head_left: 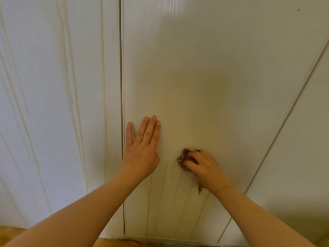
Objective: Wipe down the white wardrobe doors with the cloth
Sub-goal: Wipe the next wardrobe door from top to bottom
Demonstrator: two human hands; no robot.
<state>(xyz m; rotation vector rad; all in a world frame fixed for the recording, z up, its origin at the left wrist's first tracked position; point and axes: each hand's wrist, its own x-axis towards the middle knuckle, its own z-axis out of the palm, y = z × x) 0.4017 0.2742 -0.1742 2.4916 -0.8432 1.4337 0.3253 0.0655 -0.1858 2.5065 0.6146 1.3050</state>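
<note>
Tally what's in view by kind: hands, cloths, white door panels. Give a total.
Hands: 2, left hand flat on the middle panel, right hand gripping the cloth
Cloths: 1, dark reddish cloth
White door panels: 3, left panel, middle panel, right panel
Total: 6

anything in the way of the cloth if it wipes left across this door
Yes: the left hand lies flat on the same door, between the cloth that the right hand grips and the gap at the door's left edge. Upward and to the right, nothing visible blocks it.
</note>
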